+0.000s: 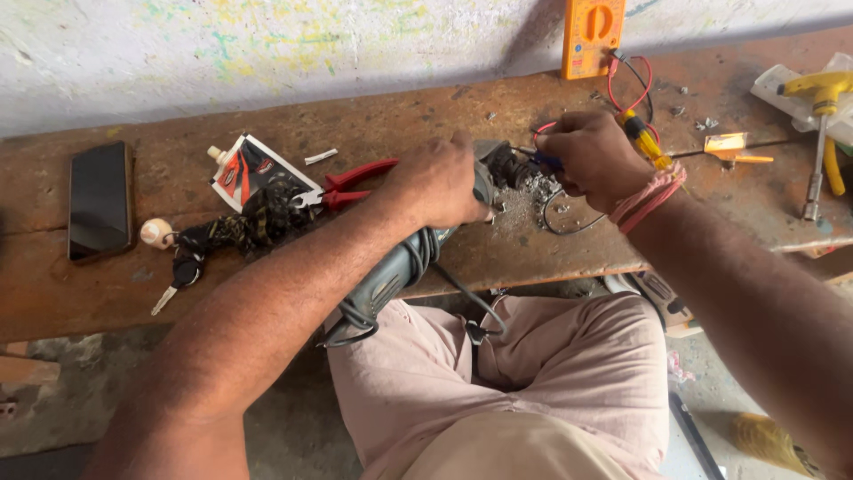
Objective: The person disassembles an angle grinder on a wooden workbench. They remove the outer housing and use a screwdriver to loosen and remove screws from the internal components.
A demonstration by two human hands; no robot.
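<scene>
Sitting at the bench, the person had a grey angle grinder lying across the lap and up onto the edge of the workbench, its cord looped down over the pale trousers. The tool's long axis ran from the lower left, near the knees, up and to the right, so that its head rested on the wood just in front of both hands. The left hand was clamped down over the top of the grinder's head, pinning it to the bench. The right hand sat just to the right of that head, fingers closed around a small blue-handled tool whose tip pointed left into the housing; what the tip touched I could not tell. So the head lay between the two hands, the left on it, the right close beside it. Grey dust and a thin black wire lay on the wood under the right wrist, which wore pink threads.

Further left lay red-handled pliers, a bunch of keys on a dark strap, a small sachet and a black phone. At the back an orange multimeter leaned on the wall, and far right rested a yellow T-handle wrench.
</scene>
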